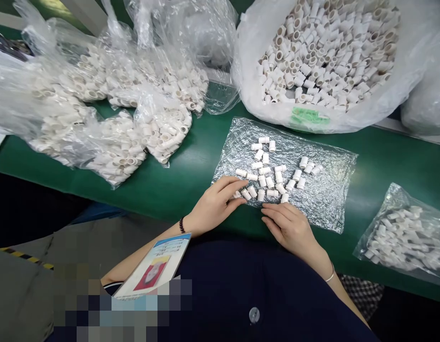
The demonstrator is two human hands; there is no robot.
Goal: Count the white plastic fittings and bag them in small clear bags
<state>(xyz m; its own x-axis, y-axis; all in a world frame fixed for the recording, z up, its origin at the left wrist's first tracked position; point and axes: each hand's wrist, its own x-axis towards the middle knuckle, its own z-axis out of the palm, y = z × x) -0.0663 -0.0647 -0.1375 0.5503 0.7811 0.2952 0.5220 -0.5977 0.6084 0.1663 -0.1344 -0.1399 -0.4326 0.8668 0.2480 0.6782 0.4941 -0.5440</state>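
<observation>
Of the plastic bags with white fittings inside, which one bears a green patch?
The large open bag beyond the textured sheet: the green patch is on its near side, while none shows on the smaller bags of fittings.

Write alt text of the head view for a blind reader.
A person's left hand and right hand are at the near edge of a crinkled, clear plastic sheet bearing short, white tubes, on a green table; beyond, a translucent plastic bag holds more.
</observation>
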